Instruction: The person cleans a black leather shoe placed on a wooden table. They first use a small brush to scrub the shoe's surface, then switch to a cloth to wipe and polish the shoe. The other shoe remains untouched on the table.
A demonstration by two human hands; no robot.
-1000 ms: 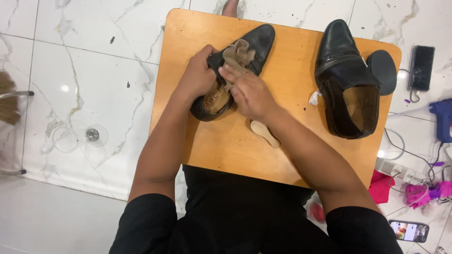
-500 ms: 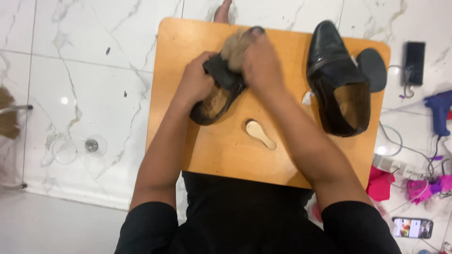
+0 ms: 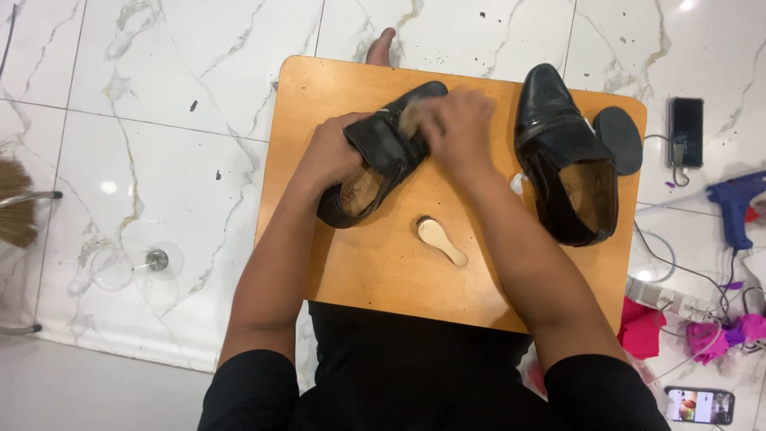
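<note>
Right hand [image 3: 456,128] is curled down over a tan cloth [image 3: 409,118], pressing it on the shoe's [image 3: 381,160] upper. Left hand [image 3: 331,156] clamps that black shoe by its side, on the wooden board [image 3: 383,263]. The shoe lies slanted, toe away to the right, heel nearest the left hand.

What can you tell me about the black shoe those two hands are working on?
The black leather loafer lies tilted on the wooden board, toe pointing away. Its tan lining shows at the open heel. The left hand grips its side and strap; the right hand presses a blurred tan cloth or brush against its front. Its surface looks dull.
</note>
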